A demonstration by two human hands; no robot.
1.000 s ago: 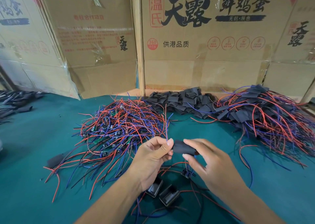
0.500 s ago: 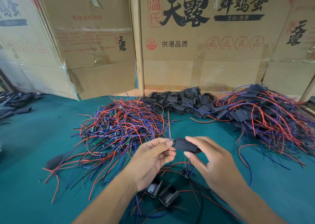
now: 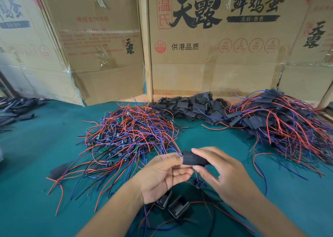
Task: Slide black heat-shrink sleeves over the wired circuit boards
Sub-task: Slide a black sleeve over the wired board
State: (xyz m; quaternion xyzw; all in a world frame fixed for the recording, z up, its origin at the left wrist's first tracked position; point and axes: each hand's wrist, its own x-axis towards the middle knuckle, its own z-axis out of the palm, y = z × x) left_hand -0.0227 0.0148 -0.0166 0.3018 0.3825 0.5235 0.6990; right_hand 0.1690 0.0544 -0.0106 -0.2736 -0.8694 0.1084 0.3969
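Hands meet just above the near middle of the green worktop, seen from the head camera, the only view there is; the right hand pinches a black heat-shrink sleeve between thumb below and fingers on top, holding it level with its open mouth turned left; the left hand has its grip closed at that mouth, thumb and curled fingers pinching something I cannot make out, most likely the board end being fed in, with thin red and blue wires trailing up and left from that point; a sliver of red shows at the sleeve's right end, so the board is probably well inside, though I cannot see it.

Placement looks like a production line laid left to right; the heap of bare wired boards lies left of centre within easy reach of the left hand; the stock of empty sleeves sits at the far middle against the cardboard boxes; the heap of sleeved boards spreads to the right, handy for the right hand to drop finished pieces.

Directly under the hands lie two small black housings and a loose board among dark wires; more black sleeves lie at the far left edge.
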